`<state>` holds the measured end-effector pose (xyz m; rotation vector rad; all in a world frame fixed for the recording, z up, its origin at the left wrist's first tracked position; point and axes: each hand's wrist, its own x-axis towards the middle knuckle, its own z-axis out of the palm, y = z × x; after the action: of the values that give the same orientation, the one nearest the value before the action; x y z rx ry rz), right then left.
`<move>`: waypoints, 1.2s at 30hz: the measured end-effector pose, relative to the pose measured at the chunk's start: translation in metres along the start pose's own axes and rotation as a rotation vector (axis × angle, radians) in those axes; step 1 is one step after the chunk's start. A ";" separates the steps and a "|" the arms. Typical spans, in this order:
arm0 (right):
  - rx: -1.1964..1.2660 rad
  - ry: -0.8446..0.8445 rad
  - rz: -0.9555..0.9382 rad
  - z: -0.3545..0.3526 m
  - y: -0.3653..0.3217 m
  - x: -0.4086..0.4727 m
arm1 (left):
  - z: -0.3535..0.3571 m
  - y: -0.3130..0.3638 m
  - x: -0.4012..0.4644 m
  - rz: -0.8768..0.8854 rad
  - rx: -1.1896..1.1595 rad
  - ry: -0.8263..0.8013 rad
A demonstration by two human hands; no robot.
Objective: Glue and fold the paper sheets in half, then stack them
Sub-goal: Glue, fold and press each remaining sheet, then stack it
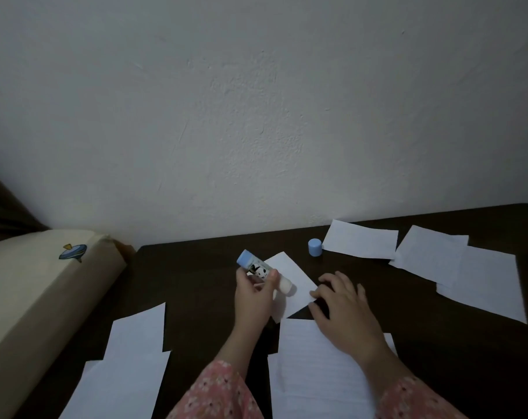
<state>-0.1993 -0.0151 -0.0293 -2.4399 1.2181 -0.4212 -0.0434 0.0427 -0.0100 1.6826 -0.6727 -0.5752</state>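
So most of the view is just a plain white wall (256, 101), and below it there's a dark brown counter (202, 267) pushed right up against it. Off at 9 o'clock there's a big cream-coloured cushion-type thing (39, 297) with a little spinning-top print on it, sitting just beside the counter's left edge.

Paper all over the place. Near edge at 6 o'clock: a large lined sheet (314, 373) under the right forearm. At 7 o'clock, a couple of overlapping white sheets (127, 367). Over at 2 to 3 o'clock, more overlapping sheets (468, 273), plus a single sheet (359, 239) near the wall at 1 o'clock.

Dead centre is the small sheet (293, 285) being worked on, lying at an angle like a diamond. The right hand (344, 303) is flat with fingers spread and fairly straight, fingertips pressing on the right corner of that sheet, not gripping anything. The left hand (253, 294) has fingers and thumb curled round a glue stick (262, 272), blue body with a panda picture, tilted so the white glue end points down-right and touches the small sheet.

The blue cap (315, 247) stands on the counter at 1 o'clock from the small sheet, just left of the single sheet.
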 end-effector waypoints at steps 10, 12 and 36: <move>0.122 -0.050 -0.081 -0.004 0.001 -0.002 | 0.001 0.012 0.022 0.049 0.107 -0.153; 0.099 -0.046 -0.067 -0.003 0.002 -0.002 | 0.002 0.011 0.013 0.115 0.091 -0.152; 0.075 -0.055 -0.048 -0.003 0.001 0.003 | -0.003 0.011 -0.009 0.357 0.418 -0.407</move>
<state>-0.1999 -0.0184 -0.0265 -2.4043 1.1038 -0.4033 -0.0494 0.0493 0.0020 1.7777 -1.4360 -0.5467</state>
